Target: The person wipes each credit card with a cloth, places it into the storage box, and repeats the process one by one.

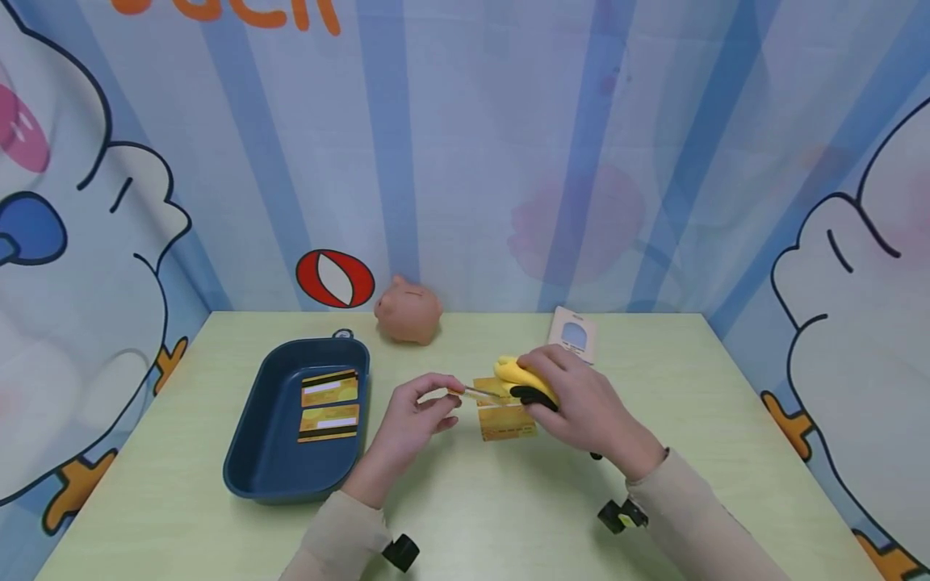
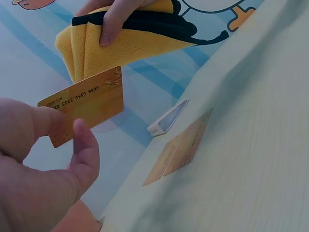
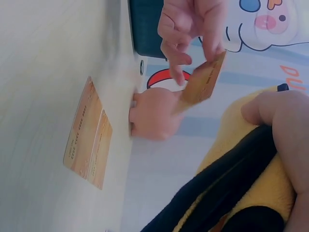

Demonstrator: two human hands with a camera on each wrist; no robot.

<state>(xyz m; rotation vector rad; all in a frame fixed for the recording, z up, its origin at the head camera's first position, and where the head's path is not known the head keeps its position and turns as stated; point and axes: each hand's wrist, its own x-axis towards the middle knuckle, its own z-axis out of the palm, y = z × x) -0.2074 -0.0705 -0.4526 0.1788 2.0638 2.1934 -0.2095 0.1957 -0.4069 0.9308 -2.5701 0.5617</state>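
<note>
My left hand (image 1: 412,421) pinches a gold bank card (image 2: 99,104) by one end, between thumb and finger. In the head view that card is nearly edge-on, tilted above the table. My right hand (image 1: 584,403) grips a folded yellow cloth (image 2: 108,55) with black trim, close to the card's far end. Whether cloth and card touch, I cannot tell. Below the hands, two more gold cards (image 1: 507,424) lie side by side on the table; the cloth partly covers them in the head view. Two cards (image 1: 328,424) rest in a dark blue tray (image 1: 254,452), dark stripes showing.
A pink piggy bank (image 1: 409,313) stands at the table's back edge, right of the tray. Behind my right hand is a small pale box (image 1: 574,331) with a blue patch. A striped cartoon curtain (image 1: 465,161) hangs along the back of the table (image 1: 465,516).
</note>
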